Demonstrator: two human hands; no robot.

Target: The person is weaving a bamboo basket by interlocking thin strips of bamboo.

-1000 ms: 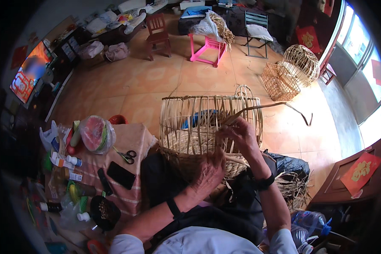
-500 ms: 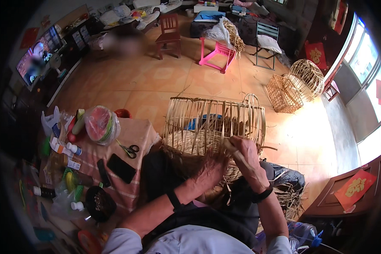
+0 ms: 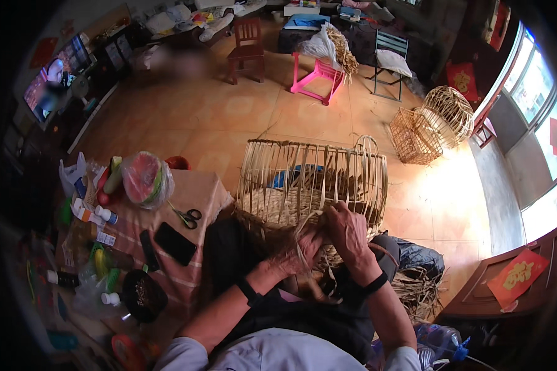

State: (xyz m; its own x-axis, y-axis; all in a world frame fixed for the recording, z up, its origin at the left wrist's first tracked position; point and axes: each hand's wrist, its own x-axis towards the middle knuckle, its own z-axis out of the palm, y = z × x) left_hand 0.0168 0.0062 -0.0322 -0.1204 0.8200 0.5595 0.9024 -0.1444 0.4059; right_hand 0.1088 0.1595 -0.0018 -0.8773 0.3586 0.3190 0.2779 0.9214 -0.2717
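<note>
Bamboo strips make up the half-woven basket (image 3: 312,185) that rests against your lap, its open ribs standing up and away from you so that the woven lower band faces your hands. That tilt puts the working edge right where your fingers can reach it, and the weight of the frame seems to sit on your knees rather than in your grip.

Your left hand (image 3: 294,253) is closed narrowly around a loose strip (image 3: 303,238) at the near rim, pinching it where it bends out of the weave. Your right hand (image 3: 348,232) lies just beside it, fingers curled over the rim and pressing the woven band; whether it also pinches a strip you cannot tell from here, since the fingertips are hidden behind the weave. Both hands touch the basket at its near edge, with the bulk of it beyond and above them.

To your left stands a counter (image 3: 207,185) covered in a striped cloth, with scissors (image 3: 187,216) and a dark phone (image 3: 174,243) lying near its inner edge, within easy reach of your left arm. A wrapped melon half (image 3: 143,179) sits further back. By your right knee a heap of spare strips (image 3: 418,294) lies on the floor, and two finished baskets (image 3: 433,120) stand well apart near the window.
</note>
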